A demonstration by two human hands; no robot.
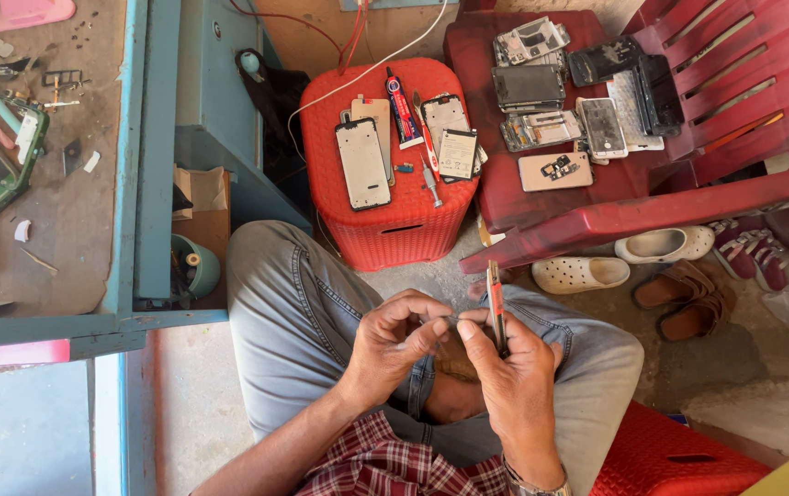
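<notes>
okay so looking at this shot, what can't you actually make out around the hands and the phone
Head view, the only one:
- The phone in the right hand stands edge-on; neither face shows.
- What the left hand pinches is hidden by its curled fingers.
- Small parts on the red stool are too small to identify.
- The wristwatch is cut off by the bottom edge.

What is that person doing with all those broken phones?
A seated person holds a thin phone part edge-up in the right hand, while the left hand pinches something small beside it, too tiny to make out. In front, a red stool carries opened phones, a glue tube and a screwdriver. More phone pieces lie on a red plastic chair, with white clogs underneath.
</notes>
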